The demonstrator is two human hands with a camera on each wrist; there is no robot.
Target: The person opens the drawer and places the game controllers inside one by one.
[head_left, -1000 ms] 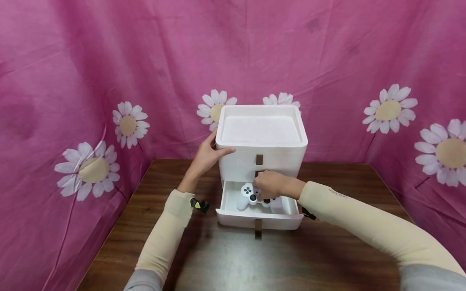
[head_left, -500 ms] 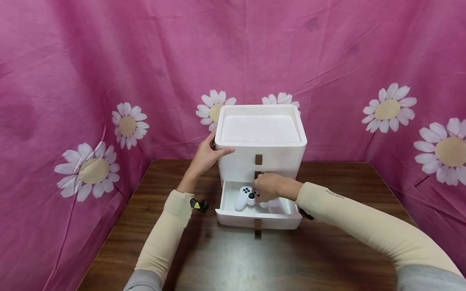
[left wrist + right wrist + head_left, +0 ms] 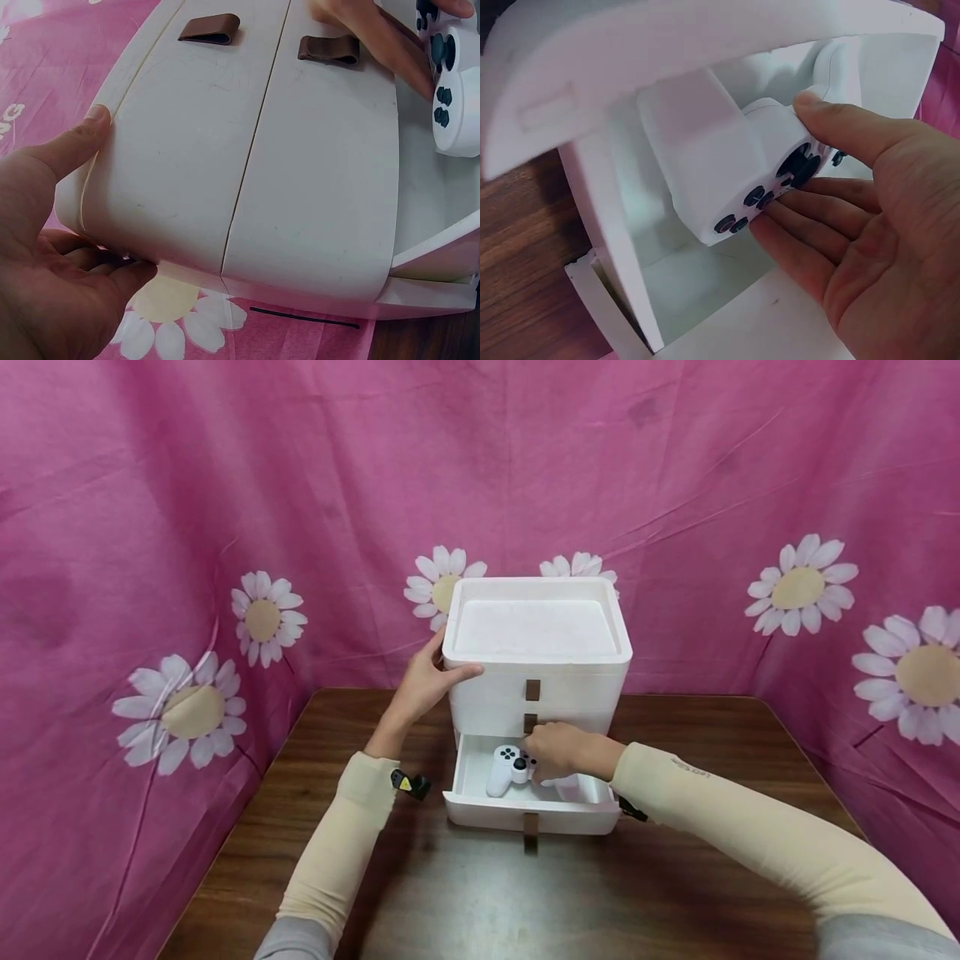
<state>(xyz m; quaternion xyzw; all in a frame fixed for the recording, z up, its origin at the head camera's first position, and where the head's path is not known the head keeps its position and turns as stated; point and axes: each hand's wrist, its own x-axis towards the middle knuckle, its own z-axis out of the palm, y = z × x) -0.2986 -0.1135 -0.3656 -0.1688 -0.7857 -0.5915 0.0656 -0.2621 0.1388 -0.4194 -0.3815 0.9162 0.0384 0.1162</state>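
A white drawer unit (image 3: 491, 706) stands on the table, its bottom drawer (image 3: 480, 816) pulled out. My left hand (image 3: 422, 683) grips the unit's upper left corner, thumb on the front edge and fingers along the side, as the left wrist view shows. Inside the drawer is a white game controller (image 3: 501, 772) with dark buttons and sticks. My right hand (image 3: 566, 750) reaches in and holds this controller (image 3: 712, 150), thumb on one side and fingers on the button face. In the head view, the hand hides much of the controller's right half.
Two brown pull tabs (image 3: 532, 690) mark the shut upper drawers; another tab (image 3: 531, 832) hangs from the bottom drawer's front. A shallow rimmed tray (image 3: 536, 627) forms the unit's top. Pink flowered cloth (image 3: 480, 460) surrounds the brown wooden table (image 3: 480, 902).
My right hand has shifted slightly over the controller, covering its right stick, and the controller has tilted a little. My left hand has stayed on the unit's corner.
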